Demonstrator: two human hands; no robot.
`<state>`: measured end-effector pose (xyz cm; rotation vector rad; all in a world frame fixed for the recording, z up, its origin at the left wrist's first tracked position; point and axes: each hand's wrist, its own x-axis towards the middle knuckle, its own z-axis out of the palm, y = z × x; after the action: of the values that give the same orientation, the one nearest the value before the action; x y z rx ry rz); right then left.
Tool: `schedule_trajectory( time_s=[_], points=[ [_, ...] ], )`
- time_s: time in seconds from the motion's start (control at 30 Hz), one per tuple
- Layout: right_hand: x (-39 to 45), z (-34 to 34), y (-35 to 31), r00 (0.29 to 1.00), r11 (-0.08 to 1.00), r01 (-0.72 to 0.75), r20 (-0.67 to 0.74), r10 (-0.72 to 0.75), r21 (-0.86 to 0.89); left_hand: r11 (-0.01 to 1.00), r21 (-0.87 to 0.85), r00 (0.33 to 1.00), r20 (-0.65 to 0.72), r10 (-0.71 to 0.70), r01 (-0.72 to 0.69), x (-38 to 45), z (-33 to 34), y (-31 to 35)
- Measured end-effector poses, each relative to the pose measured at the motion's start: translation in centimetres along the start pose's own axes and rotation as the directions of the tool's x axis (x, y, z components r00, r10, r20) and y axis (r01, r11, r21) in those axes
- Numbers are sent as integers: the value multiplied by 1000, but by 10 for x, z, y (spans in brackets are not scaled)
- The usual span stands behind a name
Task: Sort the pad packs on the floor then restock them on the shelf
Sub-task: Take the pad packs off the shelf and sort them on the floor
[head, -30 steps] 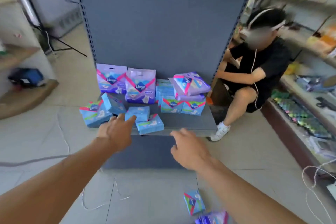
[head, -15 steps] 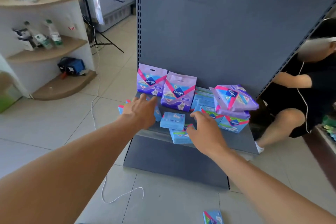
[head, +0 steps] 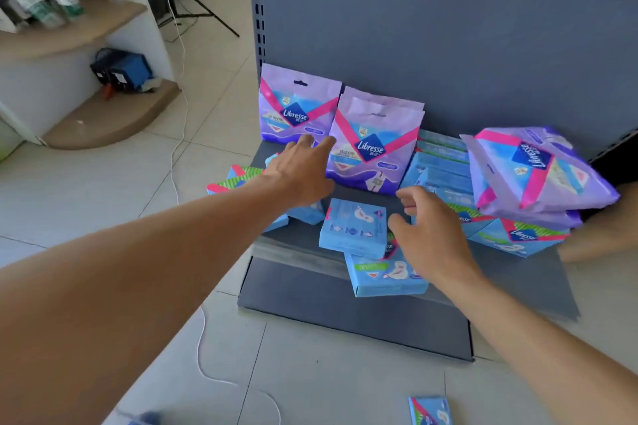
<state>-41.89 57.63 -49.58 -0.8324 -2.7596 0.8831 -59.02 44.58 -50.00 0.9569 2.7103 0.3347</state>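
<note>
The small light-blue cardboard pad packs (head: 353, 227) lie jumbled mid-frame on the grey metal bottom shelf (head: 518, 272); restocking looks underway, straightening next. Two purple plastic pad bags (head: 374, 145) stand behind, two lie stacked right. Left hand (head: 300, 172) spread, right hand (head: 431, 231) half-curled, both empty.

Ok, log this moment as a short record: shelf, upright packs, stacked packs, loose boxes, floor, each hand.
shelf: grey bottom shelf, partly stocked
upright packs: two purple packs against the back panel
stacked packs: purple packs lying on blue boxes, at right
loose boxes: blue boxes jumbled at the front edge
floor: one blue pack
left hand: open, reaching
right hand: open, over the boxes
</note>
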Motion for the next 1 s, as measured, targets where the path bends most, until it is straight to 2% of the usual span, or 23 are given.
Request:
schedule_trajectory(
  time_s=[0.23, 0.33, 0.43, 0.53, 0.63, 0.7, 0.83, 0.93, 1.0],
  points=[
    [55, 21, 27, 998, 998, 56, 17, -56, 10, 970, -191, 987, -28, -161, 152, 72, 35, 9],
    [73, 19, 33, 992, 992, 124, 34, -124, -2, 889, -401, 967, -28, -252, 220, 93, 44, 16],
    [86, 18, 41, 987, 987, 159, 17, -159, 1, 759, -577, 936, 27, -351, 301, 106, 55, 25],
    [93, 20, 43, 985, 985, 171, 19, -171, 13, 739, -608, 924, -24, -383, 291, 109, 63, 24],
    [95, 22, 43, 983, 983, 183, 18, -184, 34, 693, -667, 935, 18, -353, 274, 110, 63, 18],
    [96, 21, 45, 984, 984, 176, 3, -177, 39, 617, -749, 952, 57, -302, 241, 109, 59, 17],
    [90, 16, 44, 989, 989, 146, -4, -146, 27, 372, -915, 966, 66, -249, 158, 99, 44, 8],
    [86, 11, 41, 992, 993, 116, 44, -116, -2, 277, -955, 965, 34, -258, 108, 94, 21, -6],
    [87, 10, 36, 997, 999, 43, 59, -44, 17, 208, -975, 959, 19, -283, 81, 91, 1, -18]
  ],
)
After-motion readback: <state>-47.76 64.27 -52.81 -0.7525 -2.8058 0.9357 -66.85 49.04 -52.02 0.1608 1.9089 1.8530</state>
